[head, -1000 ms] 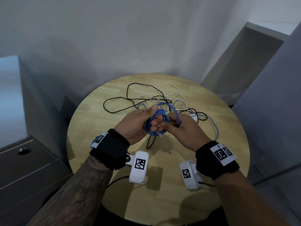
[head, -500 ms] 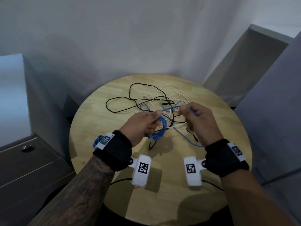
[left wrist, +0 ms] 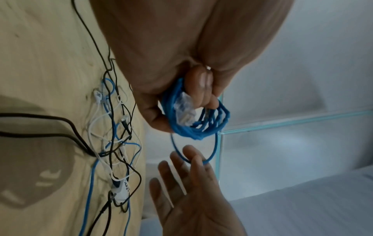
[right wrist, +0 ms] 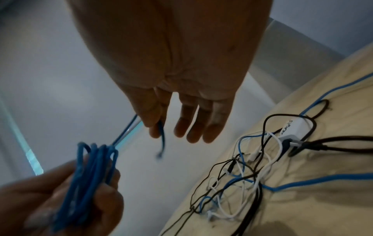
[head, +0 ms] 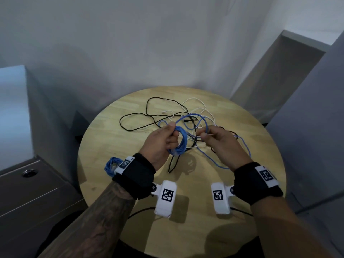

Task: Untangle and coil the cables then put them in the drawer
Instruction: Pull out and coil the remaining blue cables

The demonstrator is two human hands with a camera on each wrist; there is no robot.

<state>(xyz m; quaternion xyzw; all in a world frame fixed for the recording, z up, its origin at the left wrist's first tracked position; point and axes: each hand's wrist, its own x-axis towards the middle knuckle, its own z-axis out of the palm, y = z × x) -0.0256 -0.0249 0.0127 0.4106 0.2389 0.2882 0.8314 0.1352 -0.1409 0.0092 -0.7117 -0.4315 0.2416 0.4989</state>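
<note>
My left hand (head: 162, 142) grips a coil of blue cable (head: 179, 143) above the middle of the round wooden table (head: 104, 146). The coil (left wrist: 201, 127) hangs from its curled fingers, a clear plug tucked inside. My right hand (head: 217, 140) sits just right of it. Thumb and forefinger pinch the same blue cable (right wrist: 160, 127) near its free end, and the other fingers are straight. A loose blue loop (head: 197, 118) arcs between the hands. Behind them lies a tangle of black, white and blue cables (head: 186, 112).
A second blue coil (head: 110, 165) lies at the table's left edge by my left wrist. A grey drawer unit (head: 28, 185) stands to the left, its drawers closed. A white adapter (right wrist: 292, 129) sits in the tangle. Walls close in behind and on the right.
After pulling out to the right, my right hand has come back toward the left hand with the blue cable, forming a new loop. The left hand still holds the coil, slightly raised.
</note>
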